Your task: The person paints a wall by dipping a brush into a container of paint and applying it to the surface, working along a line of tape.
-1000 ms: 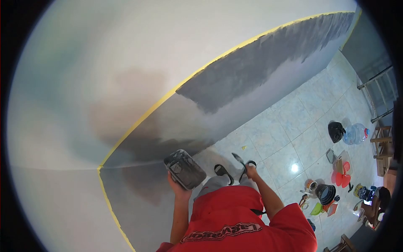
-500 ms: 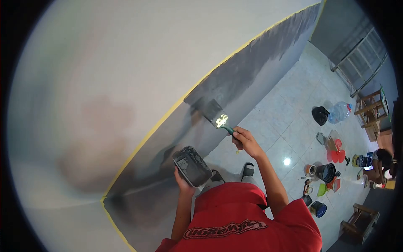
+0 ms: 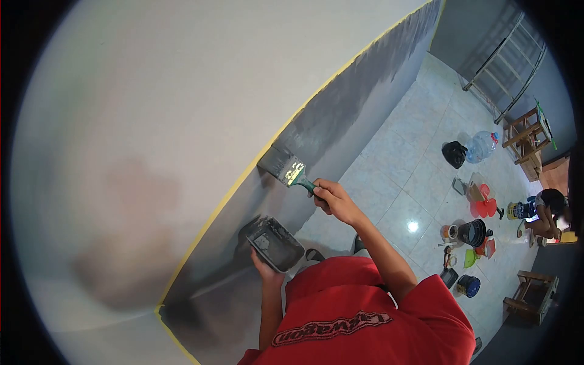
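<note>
My right hand [image 3: 331, 199] is closed round the green handle of a wide paintbrush [image 3: 294, 173]. The brush's bristles press on the grey lower part of the wall [image 3: 340, 121], close under a line of yellow masking tape [image 3: 226, 196]. In my left hand [image 3: 266, 271] rests a dark rectangular paint tray [image 3: 277, 244], smeared with grey paint inside. My left fingers hold it from its side and underneath, partly hidden by it. Above the tape the wall is pale; below it, dark grey streaks run towards the far corner.
On the tiled floor [image 3: 389, 201] to the right stand a black bucket [image 3: 472, 233], paint cans [image 3: 468, 285], a black bag [image 3: 454, 154] and a water jug [image 3: 482, 146]. Farther off are a ladder [image 3: 510, 67], a wooden stool [image 3: 528, 134] and a crouching person [image 3: 549, 210]. A wooden bench [image 3: 530, 297] stands lower right.
My right hand has moved the paintbrush left, bringing its bristles up by the yellow tape. The tray stays in my left hand, and the whole view has shifted slightly.
</note>
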### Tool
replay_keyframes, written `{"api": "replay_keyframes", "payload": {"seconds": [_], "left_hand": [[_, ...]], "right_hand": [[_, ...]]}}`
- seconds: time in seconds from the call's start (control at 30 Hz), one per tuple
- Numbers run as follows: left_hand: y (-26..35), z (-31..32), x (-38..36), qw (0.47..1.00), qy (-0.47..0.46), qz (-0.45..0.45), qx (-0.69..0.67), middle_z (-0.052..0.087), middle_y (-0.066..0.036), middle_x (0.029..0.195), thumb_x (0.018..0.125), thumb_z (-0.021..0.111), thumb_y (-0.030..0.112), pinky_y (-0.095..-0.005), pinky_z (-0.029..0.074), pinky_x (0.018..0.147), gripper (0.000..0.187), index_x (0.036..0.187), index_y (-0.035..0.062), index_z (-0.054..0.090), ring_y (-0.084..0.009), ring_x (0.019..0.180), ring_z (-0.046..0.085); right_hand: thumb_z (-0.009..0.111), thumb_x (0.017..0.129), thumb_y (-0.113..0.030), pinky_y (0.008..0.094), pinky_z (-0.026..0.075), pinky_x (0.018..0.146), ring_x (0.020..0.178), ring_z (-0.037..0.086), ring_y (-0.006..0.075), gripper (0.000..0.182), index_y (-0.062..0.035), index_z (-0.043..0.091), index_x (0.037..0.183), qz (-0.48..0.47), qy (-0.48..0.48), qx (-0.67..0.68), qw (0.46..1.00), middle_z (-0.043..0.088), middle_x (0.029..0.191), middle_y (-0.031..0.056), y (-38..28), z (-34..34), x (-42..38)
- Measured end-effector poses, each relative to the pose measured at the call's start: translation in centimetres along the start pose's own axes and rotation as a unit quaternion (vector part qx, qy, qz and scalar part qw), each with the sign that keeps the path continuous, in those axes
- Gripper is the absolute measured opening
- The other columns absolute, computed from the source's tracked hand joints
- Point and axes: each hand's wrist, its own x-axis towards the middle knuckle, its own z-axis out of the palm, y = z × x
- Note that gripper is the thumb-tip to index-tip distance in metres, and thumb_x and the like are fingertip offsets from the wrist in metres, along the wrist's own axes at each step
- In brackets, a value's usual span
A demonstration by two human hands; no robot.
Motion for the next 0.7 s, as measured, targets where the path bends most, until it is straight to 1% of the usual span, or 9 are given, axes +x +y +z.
{"api": "replay_keyframes", "payload": {"seconds": [0.13, 0.23, 0.33, 0.43, 0.53, 0.63, 0.7], "left_hand": [[-0.4, 0.6, -0.2, 1.000, -0.004, -0.003, -0.012, 0.057, -0.007, 0.137, 0.100, 0.037, 0.052, -0.0464, 0.044, 0.106, 0.057, 0.140, 0.0133, 0.051, -0.0292, 0.124, 0.055], [-0.5, 0.4, -0.1, 1.000, -0.001, -0.003, -0.006, 0.058, -0.007, 0.136, 0.100, 0.037, 0.052, -0.0459, 0.045, 0.105, 0.056, 0.139, 0.0135, 0.052, -0.0288, 0.123, 0.055], [-0.6, 0.1, -0.1, 1.000, -0.004, 0.000, 0.000, 0.059, -0.007, 0.134, 0.100, 0.037, 0.052, -0.0457, 0.045, 0.104, 0.056, 0.138, 0.0138, 0.053, -0.0288, 0.122, 0.056], [-0.8, -0.2, 0.1, 1.000, -0.006, -0.002, -0.002, 0.059, -0.007, 0.134, 0.100, 0.037, 0.052, -0.0457, 0.045, 0.104, 0.055, 0.138, 0.0140, 0.053, -0.0287, 0.122, 0.056], [-1.0, -0.9, 0.4, 1.000, -0.002, -0.008, -0.004, 0.059, -0.007, 0.134, 0.100, 0.038, 0.052, -0.0460, 0.045, 0.104, 0.056, 0.138, 0.0141, 0.053, -0.0288, 0.122, 0.056], [-1.1, -1.2, 0.4, 1.000, 0.001, -0.009, -0.011, 0.059, -0.007, 0.134, 0.100, 0.039, 0.053, -0.0463, 0.045, 0.104, 0.056, 0.138, 0.0140, 0.053, -0.0288, 0.122, 0.056], [-1.2, -1.4, 0.5, 1.000, 0.001, -0.010, -0.014, 0.059, -0.007, 0.134, 0.100, 0.040, 0.053, -0.0464, 0.045, 0.104, 0.056, 0.138, 0.0139, 0.053, -0.0288, 0.122, 0.056]], "right_hand": [[0.046, 0.104, -0.031, 0.0252, 0.030, 0.047, 0.052, 0.038, 0.0065, 0.032, -0.0038, 0.059, 0.094, 0.010, -0.014, -0.016, 1.000, 0.044, 0.061, -0.0036, -1.0, -0.1, -0.1], [0.045, 0.106, -0.035, 0.0251, 0.028, 0.045, 0.049, 0.034, 0.0058, 0.037, -0.0039, 0.057, 0.091, -0.009, -0.017, -0.046, 0.999, 0.044, 0.059, -0.0028, -1.8, 0.9, 0.6], [0.048, 0.104, -0.036, 0.0279, 0.035, 0.048, 0.052, 0.043, 0.0089, 0.041, -0.0023, 0.061, 0.085, 0.006, 0.000, -0.109, 0.994, 0.048, 0.060, 0.0002, -2.1, 1.3, 1.2], [0.048, 0.103, -0.041, 0.0306, 0.039, 0.051, 0.053, 0.045, 0.0113, 0.049, -0.0017, 0.060, 0.076, 0.039, 0.029, -0.121, 0.991, 0.049, 0.059, 0.0018, -1.4, 1.8, 2.1], [0.047, 0.105, -0.043, 0.0259, 0.027, 0.045, 0.050, 0.030, 0.0058, 0.051, -0.0069, 0.051, 0.070, 0.039, 0.042, -0.110, 0.992, 0.036, 0.058, -0.0050, -1.0, 2.4, 2.5], [0.046, 0.102, -0.047, 0.0331, 0.042, 0.057, 0.056, 0.047, 0.0145, 0.058, -0.0016, 0.057, 0.068, 0.045, 0.050, -0.138, 0.988, 0.049, 0.058, 0.0036, -0.1, 2.2, 3.3], [0.047, 0.102, -0.048, 0.0323, 0.041, 0.054, 0.054, 0.046, 0.0141, 0.058, -0.0022, 0.056, 0.068, 0.054, 0.050, -0.128, 0.989, 0.048, 0.058, 0.0034, 0.1, 2.1, 3.6]]}}
